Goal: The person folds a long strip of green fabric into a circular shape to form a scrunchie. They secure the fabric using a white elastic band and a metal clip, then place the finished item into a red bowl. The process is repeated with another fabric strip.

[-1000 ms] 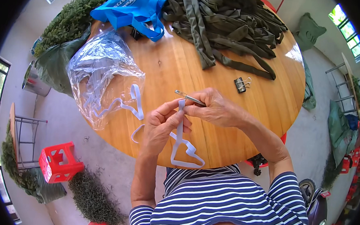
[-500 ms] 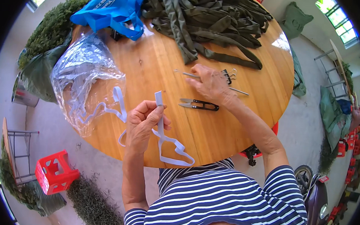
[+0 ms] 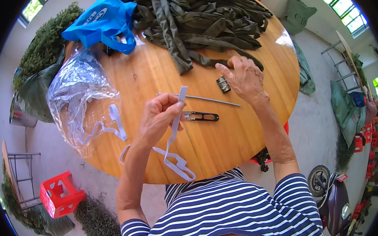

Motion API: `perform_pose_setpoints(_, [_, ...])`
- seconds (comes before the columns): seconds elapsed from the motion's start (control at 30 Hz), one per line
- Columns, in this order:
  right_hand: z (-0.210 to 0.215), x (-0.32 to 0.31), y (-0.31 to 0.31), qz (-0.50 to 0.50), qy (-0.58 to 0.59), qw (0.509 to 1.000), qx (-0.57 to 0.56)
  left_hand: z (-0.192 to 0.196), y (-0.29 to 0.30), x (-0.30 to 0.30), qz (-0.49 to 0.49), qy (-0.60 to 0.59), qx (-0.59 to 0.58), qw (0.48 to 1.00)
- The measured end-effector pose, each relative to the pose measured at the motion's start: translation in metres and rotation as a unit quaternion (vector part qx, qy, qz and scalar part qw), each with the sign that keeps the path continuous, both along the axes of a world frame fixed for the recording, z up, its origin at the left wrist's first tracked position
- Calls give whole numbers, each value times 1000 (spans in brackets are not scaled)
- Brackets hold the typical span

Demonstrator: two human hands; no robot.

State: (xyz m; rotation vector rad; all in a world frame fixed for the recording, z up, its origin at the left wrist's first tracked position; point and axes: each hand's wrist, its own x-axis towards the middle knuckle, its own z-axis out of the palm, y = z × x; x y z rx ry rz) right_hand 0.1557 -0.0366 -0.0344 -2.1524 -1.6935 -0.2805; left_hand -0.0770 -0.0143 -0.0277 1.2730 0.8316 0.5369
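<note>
My left hand (image 3: 161, 116) pinches a white elastic band (image 3: 173, 138) upright above the round wooden table (image 3: 157, 73); the band loops down to the near edge. My right hand (image 3: 242, 78) reaches far across and rests, fingers spread, on the end of an olive-green strap (image 3: 210, 61) from the big strap pile (image 3: 199, 19). A small dark buckle (image 3: 223, 84) lies just left of that hand. A thin metal rod (image 3: 199, 98) and black thread snips (image 3: 201, 116) lie on the table between my hands.
A clear plastic bag (image 3: 80, 94) with more white band lies at the table's left edge, a blue bag (image 3: 101, 24) behind it. On the floor are a red crate (image 3: 59, 194), green bundles and a scooter (image 3: 331, 200) at the right.
My right hand put down the snips, then the rod, and moved farther out to the green strap. My left hand stayed up holding the white band.
</note>
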Motion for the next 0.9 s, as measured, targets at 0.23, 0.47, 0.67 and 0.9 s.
perform_pose_setpoints(0.23, [-12,9,-5,39,233,972,-14,-29,25,49,-30,-18,-18,999])
perform_pose_setpoints(0.47, [-2,-19,-11,149,260,953,-42,-31,14,46,-33,-55,-32,997])
perform_pose_setpoints(0.67, [2,-15,4,186,218,931,-226,-31,12,40,-26,-69,-53,996])
perform_pose_setpoints(0.9, [-14,-14,2,173,482,841,-175,-25,16,32,-48,-73,-66,994])
